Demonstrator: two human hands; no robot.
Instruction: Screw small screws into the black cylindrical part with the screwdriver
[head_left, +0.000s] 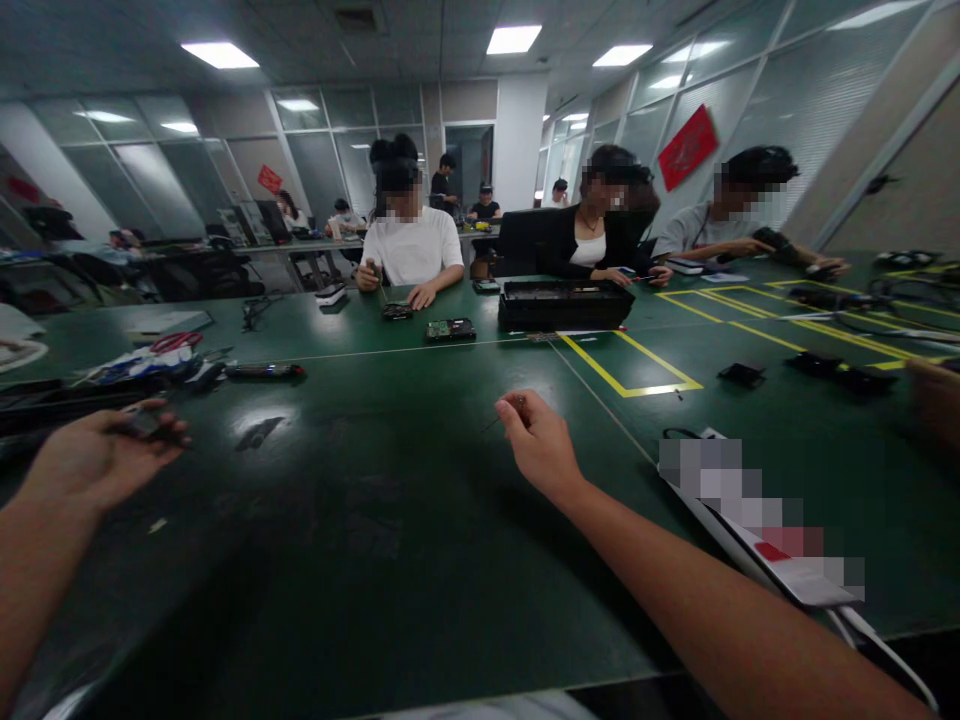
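Observation:
My left hand [94, 455] is raised over the left part of the green table [300, 600], its fingers curled round a small dark object [150, 424] that is blurred. Over the middle of the table, my right hand [541, 440] pinches a thin dark piece [491, 424] between thumb and fingertips; what it is cannot be made out. Between the hands, a dark flat patch [259, 433] lies on the tabletop. A dark cylindrical tool [264, 371] rests beyond my left hand.
A black open box [562, 308] and a green circuit board [450, 329] stand farther back. Cables and tools [161, 362] crowd the left. A white device [757, 530] lies beside my right forearm. Several people sit opposite; part of another hand [934, 395] shows at the right edge.

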